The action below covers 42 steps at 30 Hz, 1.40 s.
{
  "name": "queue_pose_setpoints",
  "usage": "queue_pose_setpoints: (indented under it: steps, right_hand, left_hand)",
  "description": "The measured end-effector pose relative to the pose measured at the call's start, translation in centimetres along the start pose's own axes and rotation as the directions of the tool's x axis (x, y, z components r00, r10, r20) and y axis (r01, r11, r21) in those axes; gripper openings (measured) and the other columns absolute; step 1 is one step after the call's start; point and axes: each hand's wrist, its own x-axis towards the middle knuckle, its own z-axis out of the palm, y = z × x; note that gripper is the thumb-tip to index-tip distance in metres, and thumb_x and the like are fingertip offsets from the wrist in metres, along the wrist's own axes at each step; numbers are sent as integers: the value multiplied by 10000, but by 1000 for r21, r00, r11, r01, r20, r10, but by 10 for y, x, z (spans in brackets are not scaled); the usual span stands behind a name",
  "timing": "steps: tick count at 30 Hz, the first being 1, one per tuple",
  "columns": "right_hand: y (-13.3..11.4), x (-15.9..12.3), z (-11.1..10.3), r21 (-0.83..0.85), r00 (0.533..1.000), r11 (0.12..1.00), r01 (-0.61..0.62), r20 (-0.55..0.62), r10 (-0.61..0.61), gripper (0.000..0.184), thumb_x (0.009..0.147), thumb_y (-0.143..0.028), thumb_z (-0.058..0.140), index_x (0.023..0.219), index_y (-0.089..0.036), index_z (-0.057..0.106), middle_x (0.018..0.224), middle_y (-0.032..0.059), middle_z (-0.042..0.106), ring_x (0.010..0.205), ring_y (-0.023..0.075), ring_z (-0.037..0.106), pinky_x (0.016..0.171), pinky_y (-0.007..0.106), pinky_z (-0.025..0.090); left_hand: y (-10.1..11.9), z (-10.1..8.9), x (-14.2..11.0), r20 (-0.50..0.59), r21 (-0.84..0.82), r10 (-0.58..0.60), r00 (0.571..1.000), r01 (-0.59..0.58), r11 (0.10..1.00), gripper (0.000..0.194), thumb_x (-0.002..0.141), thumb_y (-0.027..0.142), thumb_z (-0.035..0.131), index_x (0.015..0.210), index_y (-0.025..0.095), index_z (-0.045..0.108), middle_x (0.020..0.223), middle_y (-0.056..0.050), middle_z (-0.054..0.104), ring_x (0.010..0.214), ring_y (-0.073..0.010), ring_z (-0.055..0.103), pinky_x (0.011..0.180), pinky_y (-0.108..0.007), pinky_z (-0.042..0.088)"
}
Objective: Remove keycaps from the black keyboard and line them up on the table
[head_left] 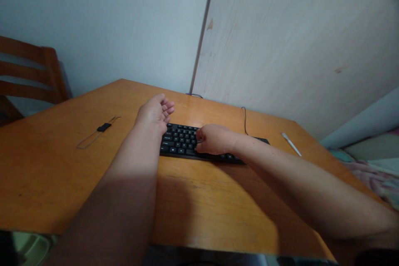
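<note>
Here, the left hand [155, 112], loosely curled and free, sits at the keyboard's [182, 141] ten o'clock; the right hand [215, 139] covers its middle, grip impossible to tell

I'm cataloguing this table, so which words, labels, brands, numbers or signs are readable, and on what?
Four-pane window sign: on a bottom-row key of the black keyboard.
Other key legends: too small or blurred to read reliably.
White pen-like stick: no readable text.

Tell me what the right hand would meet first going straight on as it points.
Probably the left hand, past the left-end keys of the black computer keyboard; the right hand sits at an unclear height, so it might brush those keys first.
</note>
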Motion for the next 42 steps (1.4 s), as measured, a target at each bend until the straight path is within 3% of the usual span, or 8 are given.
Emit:
queue_pose_setpoints:
  steps: [29,42]
  right_hand:
    - [76,-50,26,148,976,965,-216,0,218,243,728,-387,592,870,-225,704,759,36,673,635,162,552,539,264,330]
    - [98,-68,30,154,974,963,-222,1,225,223,745,-349,574,865,-202,692,758,44,661,644,158,547,552,264,331]
  left_hand:
    - [-8,4,8,16,77,0,1000,-1,997,185,768,358,579,669,208,535,654,-12,658,580,-155,585,677,-321,425]
    - [-9,3,15,24,85,0,1000,-2,996,176,781,348,581,695,200,540,646,4,657,537,-128,570,604,-278,398]
